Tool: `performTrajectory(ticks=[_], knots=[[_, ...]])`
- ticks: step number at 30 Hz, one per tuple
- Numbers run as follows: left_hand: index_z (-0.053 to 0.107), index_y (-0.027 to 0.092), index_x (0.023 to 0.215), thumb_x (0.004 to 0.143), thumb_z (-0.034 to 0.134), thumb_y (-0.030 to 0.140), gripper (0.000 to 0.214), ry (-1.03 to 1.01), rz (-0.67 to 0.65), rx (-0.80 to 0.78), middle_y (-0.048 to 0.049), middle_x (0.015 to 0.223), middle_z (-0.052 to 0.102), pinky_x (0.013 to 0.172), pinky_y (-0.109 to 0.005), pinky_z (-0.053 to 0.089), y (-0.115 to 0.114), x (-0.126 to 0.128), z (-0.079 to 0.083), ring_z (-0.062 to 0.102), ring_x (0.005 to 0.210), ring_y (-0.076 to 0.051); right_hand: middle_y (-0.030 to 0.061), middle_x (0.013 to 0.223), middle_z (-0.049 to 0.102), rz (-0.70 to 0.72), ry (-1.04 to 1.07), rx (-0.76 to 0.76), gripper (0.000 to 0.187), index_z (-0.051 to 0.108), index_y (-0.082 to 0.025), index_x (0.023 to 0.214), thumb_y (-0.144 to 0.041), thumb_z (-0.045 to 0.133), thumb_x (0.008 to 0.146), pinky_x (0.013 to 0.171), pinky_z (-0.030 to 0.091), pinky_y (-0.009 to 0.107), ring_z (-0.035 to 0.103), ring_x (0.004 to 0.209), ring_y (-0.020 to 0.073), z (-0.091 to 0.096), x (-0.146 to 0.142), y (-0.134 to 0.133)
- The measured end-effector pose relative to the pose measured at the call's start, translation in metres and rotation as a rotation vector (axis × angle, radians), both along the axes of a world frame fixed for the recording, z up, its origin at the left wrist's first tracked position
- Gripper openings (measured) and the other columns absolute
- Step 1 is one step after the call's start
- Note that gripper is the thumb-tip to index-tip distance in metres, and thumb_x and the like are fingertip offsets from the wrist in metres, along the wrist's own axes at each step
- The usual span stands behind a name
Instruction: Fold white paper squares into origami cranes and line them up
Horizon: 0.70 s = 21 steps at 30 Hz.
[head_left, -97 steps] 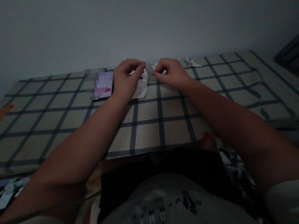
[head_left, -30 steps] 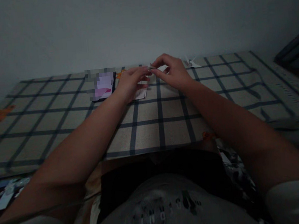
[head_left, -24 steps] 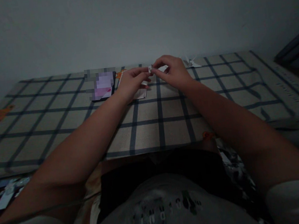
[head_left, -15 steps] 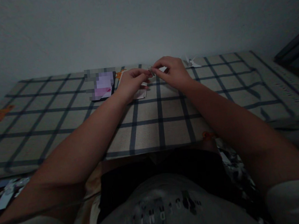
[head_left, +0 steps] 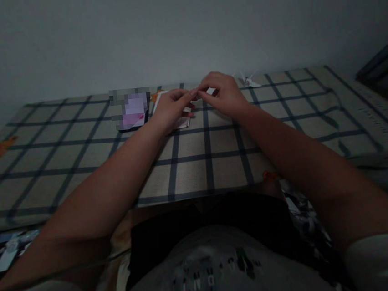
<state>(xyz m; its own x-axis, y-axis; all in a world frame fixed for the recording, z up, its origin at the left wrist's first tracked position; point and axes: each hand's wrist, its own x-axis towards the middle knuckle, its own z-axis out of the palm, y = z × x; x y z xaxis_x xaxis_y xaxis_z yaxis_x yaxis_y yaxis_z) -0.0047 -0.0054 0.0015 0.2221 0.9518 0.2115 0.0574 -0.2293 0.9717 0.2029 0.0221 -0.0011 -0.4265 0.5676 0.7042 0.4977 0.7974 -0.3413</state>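
Note:
Over the far part of the table, my left hand (head_left: pixel 173 105) and my right hand (head_left: pixel 222 93) meet fingertip to fingertip. Both pinch a small piece of white paper (head_left: pixel 212 90), mostly covered by the fingers; a pale bit of it shows inside the bend of my right hand. Its folds are too small and dark to make out. Beneath my left hand lies a stack of white paper sheets (head_left: pixel 182 122), partly hidden by the palm. A white folded-paper crane (head_left: pixel 251 82) stands just right of my right hand.
A phone with a blurred, purplish screen (head_left: pixel 134 111) lies left of my left hand. The checked tablecloth (head_left: pixel 221 138) covers the table, which ends at a pale wall (head_left: pixel 183 32). A dark object (head_left: pixel 383 61) stands at the far right.
My fingertips have drawn closer together, and the left thumb has moved up against the right fingertips, covering more of the paper. The phone, sheets and crane stay put.

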Motion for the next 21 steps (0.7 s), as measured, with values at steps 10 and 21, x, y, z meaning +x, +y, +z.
performTrajectory(ticks=[10,21], knots=[[0.076,0.015,0.1,0.095,0.078,0.055,0.04,0.021,0.009,0.006,-0.0117,0.114,0.078,0.068,-0.023,0.064,-0.0013,0.0014,0.0013,0.072,0.086,-0.014,0.0096,0.101,0.08,-0.05,0.059,-0.075,0.017,0.08,-0.019,0.097,-0.03,0.068,0.1,0.094,0.061,0.041,0.073,0.098,0.0239,0.0016,-0.0037,-0.0045],[0.072,0.018,0.096,0.097,0.074,0.044,0.026,0.009,0.055,-0.018,-0.0089,0.104,0.077,0.078,-0.031,0.067,-0.0028,0.0038,0.0024,0.073,0.088,-0.016,0.0063,0.095,0.078,-0.069,0.177,-0.176,0.026,0.074,-0.02,0.091,-0.045,0.071,0.098,0.089,0.06,0.037,0.071,0.091,0.0208,0.003,-0.0064,-0.0057]])
